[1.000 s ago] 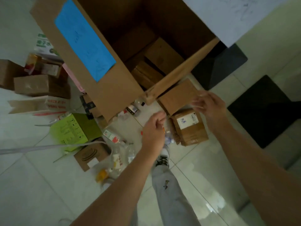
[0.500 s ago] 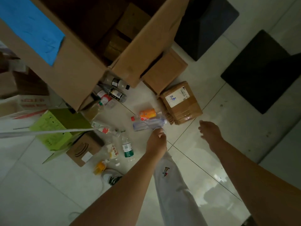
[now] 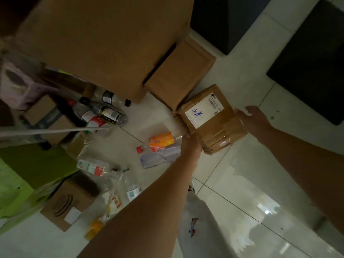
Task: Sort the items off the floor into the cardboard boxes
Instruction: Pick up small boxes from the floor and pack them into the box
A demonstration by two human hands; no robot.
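Observation:
A taped brown parcel [image 3: 210, 118] with a white label lies on the tiled floor, right of centre. My left hand [image 3: 191, 146] is at its near left corner with fingers curled against it. My right hand [image 3: 251, 118] touches the parcel's right edge, fingers stretched out and thumb raised. The big cardboard box [image 3: 104, 43] fills the top left, and only its outer wall shows. A plain brown box [image 3: 178, 71] leans against it, just behind the parcel.
An orange-labelled bottle [image 3: 162, 140] and a flattened clear bottle [image 3: 158, 157] lie left of my left hand. Dark bottles [image 3: 109, 113], a green box [image 3: 28, 164] and a small brown box [image 3: 70, 198] crowd the left. Black mats [image 3: 307, 62] lie at the right.
The view has dropped closer to the floor. Both hands have moved forward from short of the parcel to its two sides, the left to its near corner, the right to its right edge.

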